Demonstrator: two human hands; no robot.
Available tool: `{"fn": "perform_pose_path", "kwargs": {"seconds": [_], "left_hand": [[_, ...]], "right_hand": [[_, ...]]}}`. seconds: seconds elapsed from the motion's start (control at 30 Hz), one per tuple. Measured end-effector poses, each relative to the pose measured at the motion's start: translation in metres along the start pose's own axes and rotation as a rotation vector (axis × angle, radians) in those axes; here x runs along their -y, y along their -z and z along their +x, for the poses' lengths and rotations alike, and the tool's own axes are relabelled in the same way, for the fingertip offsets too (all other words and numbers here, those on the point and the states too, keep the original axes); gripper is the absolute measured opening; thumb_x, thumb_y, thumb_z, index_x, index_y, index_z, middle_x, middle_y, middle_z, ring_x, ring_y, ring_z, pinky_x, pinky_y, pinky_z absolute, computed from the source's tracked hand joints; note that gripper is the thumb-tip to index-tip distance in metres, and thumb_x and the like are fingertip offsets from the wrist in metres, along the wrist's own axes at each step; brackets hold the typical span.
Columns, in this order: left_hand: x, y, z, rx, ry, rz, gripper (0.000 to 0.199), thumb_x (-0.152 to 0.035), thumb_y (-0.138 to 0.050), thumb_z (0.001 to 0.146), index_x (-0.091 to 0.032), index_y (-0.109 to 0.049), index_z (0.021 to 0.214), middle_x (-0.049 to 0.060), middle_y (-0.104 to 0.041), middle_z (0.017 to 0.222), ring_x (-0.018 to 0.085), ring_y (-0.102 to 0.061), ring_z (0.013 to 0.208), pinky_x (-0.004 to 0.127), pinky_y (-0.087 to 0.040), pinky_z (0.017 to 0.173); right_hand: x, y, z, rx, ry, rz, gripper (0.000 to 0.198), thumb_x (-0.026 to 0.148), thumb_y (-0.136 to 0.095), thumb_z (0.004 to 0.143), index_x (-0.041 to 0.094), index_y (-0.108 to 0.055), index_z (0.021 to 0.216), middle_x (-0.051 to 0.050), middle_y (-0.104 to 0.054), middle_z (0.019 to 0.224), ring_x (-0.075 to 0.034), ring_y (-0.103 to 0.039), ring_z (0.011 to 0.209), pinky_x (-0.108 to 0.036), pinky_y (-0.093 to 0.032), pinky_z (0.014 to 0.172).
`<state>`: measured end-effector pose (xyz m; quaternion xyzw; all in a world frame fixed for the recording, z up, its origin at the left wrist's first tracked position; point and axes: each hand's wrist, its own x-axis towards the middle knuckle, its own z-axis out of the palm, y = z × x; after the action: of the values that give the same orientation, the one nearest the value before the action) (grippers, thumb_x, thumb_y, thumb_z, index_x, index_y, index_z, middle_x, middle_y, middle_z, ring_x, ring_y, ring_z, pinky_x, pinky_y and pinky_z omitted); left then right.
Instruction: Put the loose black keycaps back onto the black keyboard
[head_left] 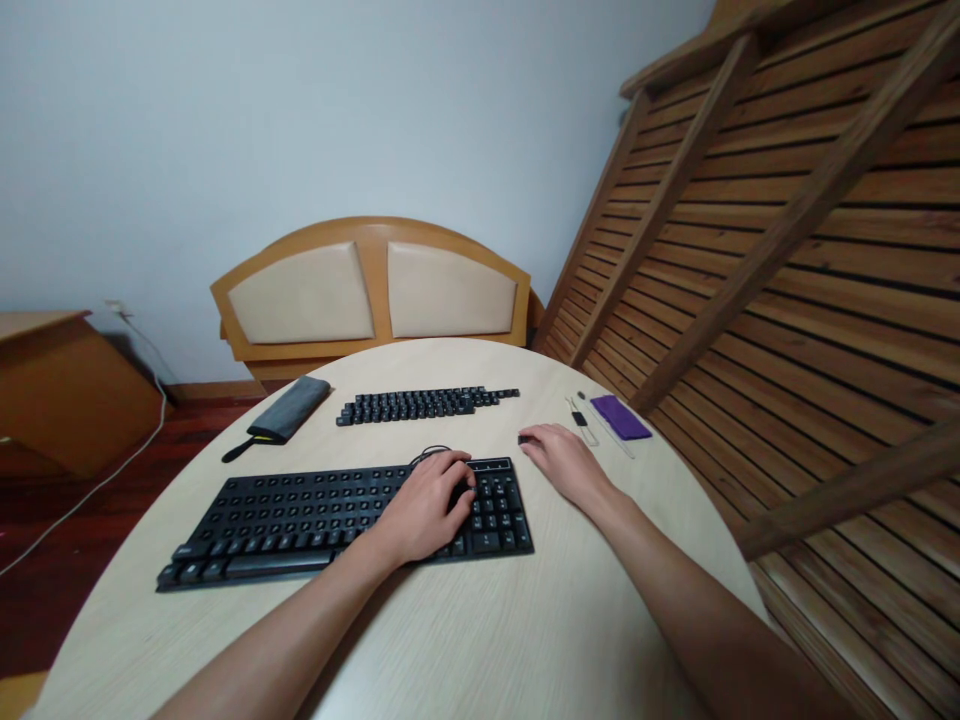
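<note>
A black keyboard (285,563) lies on the round table, many of its key positions bare, with the number pad keys still fitted at its right. Over its right-centre part, my left hand (429,505) bends its fingers and thumb together; whatever they pinch is hidden. To the right of the keyboard, my right hand (562,460) rests low on the tabletop, its fingertips closed on a small black keycap (523,440). Behind the keyboard, several removed keycaps (409,404) stand in rows. A keycap puller (579,418) with wire loops lies beyond my right hand.
A purple cloth (620,417) and a thin wire-handled brush (606,415) lie at the table's right. At the left is a grey pouch (292,410) with a black strap. Slatted wood (750,300) leans close on the right; a headboard (381,290) stands behind the table (480,650).
</note>
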<state>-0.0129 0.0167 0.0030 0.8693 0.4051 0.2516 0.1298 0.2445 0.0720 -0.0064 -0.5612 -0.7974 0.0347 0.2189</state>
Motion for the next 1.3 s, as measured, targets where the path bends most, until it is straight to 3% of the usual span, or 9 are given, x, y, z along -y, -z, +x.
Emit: {"fn": "perform_pose_path", "kwargs": {"seconds": [0.13, 0.4, 0.5, 0.73, 1.3], "left_hand": [[-0.002, 0.001, 0.0, 0.005, 0.008, 0.004, 0.008, -0.02, -0.051, 0.092, -0.021, -0.057, 0.098, 0.009, -0.06, 0.126, 0.027, -0.054, 0.121, 0.048, -0.045, 0.105], [0.0, 0.0, -0.001, 0.005, 0.006, 0.012, 0.009, -0.021, -0.051, 0.093, -0.021, -0.057, 0.099, 0.009, -0.059, 0.127, 0.027, -0.054, 0.121, 0.048, -0.044, 0.106], [0.0, 0.0, -0.001, 0.0, 0.006, 0.005, 0.009, -0.021, -0.051, 0.093, -0.021, -0.058, 0.099, 0.009, -0.059, 0.127, 0.027, -0.054, 0.121, 0.049, -0.044, 0.105], [0.001, -0.001, -0.001, -0.006, 0.003, 0.002, 0.009, -0.021, -0.051, 0.092, -0.021, -0.058, 0.099, 0.01, -0.059, 0.127, 0.027, -0.054, 0.121, 0.049, -0.045, 0.105], [-0.001, 0.0, 0.0, 0.005, 0.011, 0.007, 0.009, -0.021, -0.051, 0.093, -0.021, -0.058, 0.1, 0.009, -0.059, 0.127, 0.026, -0.054, 0.122, 0.048, -0.044, 0.106]], "right_hand": [[0.011, 0.013, -0.008, -0.063, 0.234, 0.226, 0.018, 0.026, -0.062, 0.093, 0.022, -0.072, 0.106, -0.006, -0.075, 0.102, -0.022, -0.066, 0.097, -0.036, -0.051, 0.087], [0.005, 0.016, -0.005, -0.103, 0.383, 0.246, 0.018, 0.03, -0.069, 0.089, 0.023, -0.072, 0.105, -0.006, -0.076, 0.099, -0.023, -0.067, 0.093, -0.045, -0.045, 0.096], [0.004, 0.017, -0.006, -0.07, 0.408, 0.279, 0.016, 0.03, -0.07, 0.088, 0.023, -0.072, 0.102, -0.005, -0.076, 0.096, -0.022, -0.067, 0.092, -0.044, -0.043, 0.097], [0.009, 0.018, -0.008, 0.083, 0.408, 0.412, 0.011, 0.027, -0.069, 0.087, 0.022, -0.074, 0.095, -0.005, -0.075, 0.09, -0.02, -0.066, 0.087, -0.036, -0.049, 0.084], [0.009, 0.013, -0.009, 0.122, 0.387, 0.409, 0.014, 0.029, -0.066, 0.088, 0.022, -0.076, 0.094, -0.005, -0.074, 0.086, -0.019, -0.066, 0.081, -0.035, -0.05, 0.082]]}}
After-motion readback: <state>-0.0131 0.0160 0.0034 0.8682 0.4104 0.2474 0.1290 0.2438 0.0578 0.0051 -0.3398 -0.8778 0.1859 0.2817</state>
